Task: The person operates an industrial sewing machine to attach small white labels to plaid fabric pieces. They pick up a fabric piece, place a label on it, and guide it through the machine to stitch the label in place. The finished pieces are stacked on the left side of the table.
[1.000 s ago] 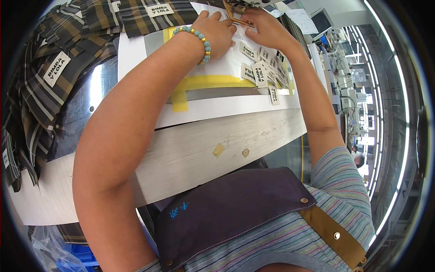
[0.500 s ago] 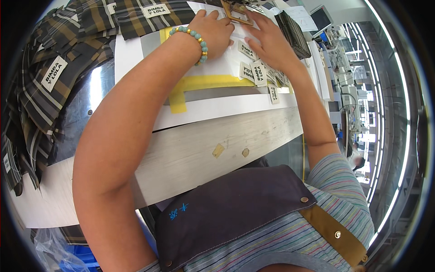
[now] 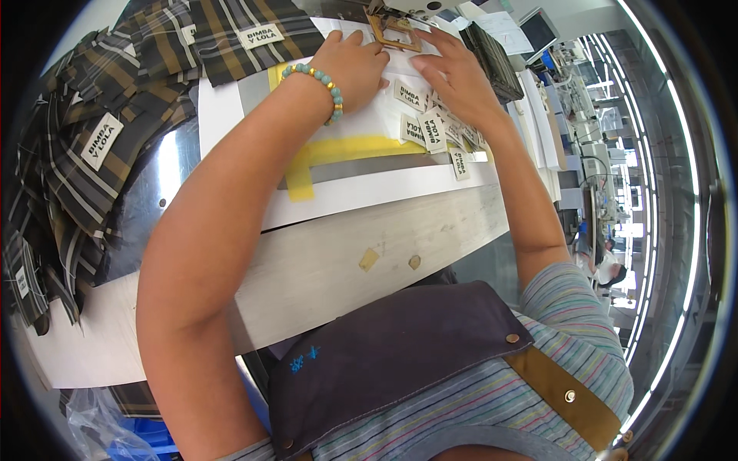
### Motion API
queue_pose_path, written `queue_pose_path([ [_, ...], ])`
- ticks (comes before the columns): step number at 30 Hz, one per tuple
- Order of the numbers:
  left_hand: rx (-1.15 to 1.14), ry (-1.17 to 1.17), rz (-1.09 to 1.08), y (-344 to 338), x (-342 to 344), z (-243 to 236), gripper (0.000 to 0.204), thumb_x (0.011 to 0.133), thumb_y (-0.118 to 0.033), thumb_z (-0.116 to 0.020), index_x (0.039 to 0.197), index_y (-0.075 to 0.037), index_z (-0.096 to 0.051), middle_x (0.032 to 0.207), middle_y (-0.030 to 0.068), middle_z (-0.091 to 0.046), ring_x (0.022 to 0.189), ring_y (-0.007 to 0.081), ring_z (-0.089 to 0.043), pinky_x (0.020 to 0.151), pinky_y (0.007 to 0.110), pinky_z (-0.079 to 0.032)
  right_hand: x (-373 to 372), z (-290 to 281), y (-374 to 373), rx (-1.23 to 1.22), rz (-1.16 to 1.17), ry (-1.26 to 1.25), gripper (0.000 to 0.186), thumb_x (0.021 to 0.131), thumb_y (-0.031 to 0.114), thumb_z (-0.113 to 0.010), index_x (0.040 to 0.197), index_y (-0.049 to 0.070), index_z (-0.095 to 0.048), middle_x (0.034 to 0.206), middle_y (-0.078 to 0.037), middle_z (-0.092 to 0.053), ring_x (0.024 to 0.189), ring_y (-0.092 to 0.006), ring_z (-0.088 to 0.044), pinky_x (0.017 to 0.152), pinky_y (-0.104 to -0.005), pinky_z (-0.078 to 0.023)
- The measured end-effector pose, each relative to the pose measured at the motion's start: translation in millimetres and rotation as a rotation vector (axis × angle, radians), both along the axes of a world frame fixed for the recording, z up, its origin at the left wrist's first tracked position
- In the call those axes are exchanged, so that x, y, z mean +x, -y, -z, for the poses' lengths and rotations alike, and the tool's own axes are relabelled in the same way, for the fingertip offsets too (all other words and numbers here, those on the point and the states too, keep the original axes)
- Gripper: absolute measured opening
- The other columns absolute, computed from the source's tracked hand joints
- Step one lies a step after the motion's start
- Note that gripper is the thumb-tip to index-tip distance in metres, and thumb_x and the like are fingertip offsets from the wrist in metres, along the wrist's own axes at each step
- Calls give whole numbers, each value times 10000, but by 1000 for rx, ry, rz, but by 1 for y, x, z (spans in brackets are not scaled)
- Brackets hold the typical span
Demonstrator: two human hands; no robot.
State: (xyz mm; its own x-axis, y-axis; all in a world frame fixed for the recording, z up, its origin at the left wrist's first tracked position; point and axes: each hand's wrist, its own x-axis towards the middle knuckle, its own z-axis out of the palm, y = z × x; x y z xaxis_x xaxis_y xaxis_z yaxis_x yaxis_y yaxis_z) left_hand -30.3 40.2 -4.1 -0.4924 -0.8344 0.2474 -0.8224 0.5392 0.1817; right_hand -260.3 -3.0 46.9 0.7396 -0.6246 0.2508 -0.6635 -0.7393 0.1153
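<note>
Plaid fabric pieces [image 3: 84, 154] heaped beside yellow tape [image 3: 338, 154].

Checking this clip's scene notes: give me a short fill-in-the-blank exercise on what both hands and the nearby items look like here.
1. The left hand wears a beaded ____ at the wrist.
2. Strips of ____ tape are stuck on the white work surface.
3. Small white labels lie scattered just beneath the ____ hand.
4. The plaid fabric pieces are piled on the person's ____ side.

Missing words: bracelet; yellow; right; left
</note>
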Motion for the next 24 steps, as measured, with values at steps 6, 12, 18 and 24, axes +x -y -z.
queue_pose_path([
  [6, 2, 6, 30, -5, -6, -9, 482, 1021, -331, -572, 1398, -30, -563, 1453, 126, -565, 1410, 358, -440, 1144, 520, -361, -51, 7, -2, 114, 199, -94, 593, 1049, 464, -470, 1421, 12, -567, 1554, -144, -483, 1480, -365, -364, 1205, -488, -301],
  [12, -65, -126, 33, 2, -4, 10, 497, 1017, -369, -575, 1403, -58, -546, 1483, 128, -535, 1440, 377, -398, 1198, 554, -271, -44, 36, -6, 259, 315, 18, 684, 1055, 565, -390, 1560, 104, -418, 1663, -121, -313, 1556, -355, -203, 1243, -581, -128],
  [18, -89, -149, 40, 0, -2, 14, 494, 1017, -361, -578, 1407, -60, -536, 1494, 132, -524, 1437, 389, -400, 1205, 554, -263, -27, 35, -8, 261, 279, 52, 633, 1059, 565, -399, 1564, 185, -439, 1679, -118, -272, 1569, -355, -152, 1249, -587, -103],
  [24, -92, -122, 41, 0, -3, 13, 502, 1018, -354, -578, 1415, -52, -529, 1501, 130, -515, 1436, 389, -400, 1205, 551, -269, -35, 28, 4, 214, 255, -29, 617, 1061, 546, -409, 1546, 170, -466, 1666, -142, -293, 1561, -351, -175, 1248, -580, -126],
])
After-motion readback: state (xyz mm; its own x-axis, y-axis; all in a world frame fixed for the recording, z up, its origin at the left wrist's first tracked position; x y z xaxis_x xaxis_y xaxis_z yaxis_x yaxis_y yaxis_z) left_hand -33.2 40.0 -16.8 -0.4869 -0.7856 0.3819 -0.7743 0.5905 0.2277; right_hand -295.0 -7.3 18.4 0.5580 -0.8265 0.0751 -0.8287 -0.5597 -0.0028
